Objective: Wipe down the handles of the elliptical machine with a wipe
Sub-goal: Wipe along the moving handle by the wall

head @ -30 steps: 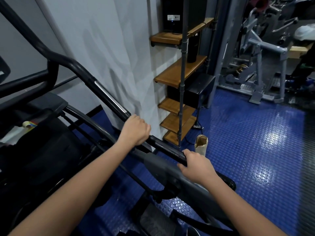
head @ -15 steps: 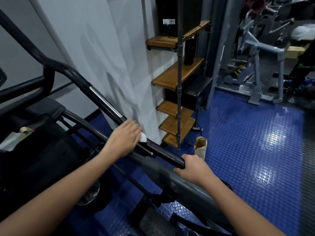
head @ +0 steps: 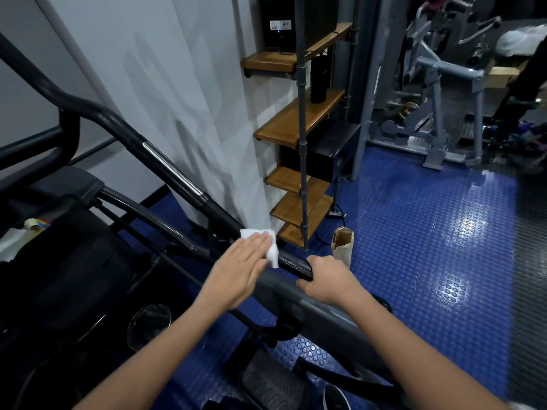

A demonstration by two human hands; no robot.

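Note:
The elliptical's black handle [head: 165, 164] runs diagonally from upper left down to the middle of the view, with a chrome strip partway along it. A white wipe [head: 270, 245] lies over the handle's lower grip section. My left hand [head: 236, 273] presses on the wipe with straight, flat fingers. My right hand [head: 325, 278] grips the lower end of the same handle, just right of the wipe, where the black grip meets the grey arm [head: 322, 318].
A white pillar and a wooden shelf rack [head: 299, 119] stand just beyond the handle. A brown paper bag [head: 342, 242] stands on the blue studded floor. Grey gym machines [head: 444, 93] fill the far right. The elliptical's black body [head: 65, 261] is at left.
My left hand slid down the handle toward my right hand and went from gripping the bar to lying flat on the wipe, which now shows. The right hand stayed in place.

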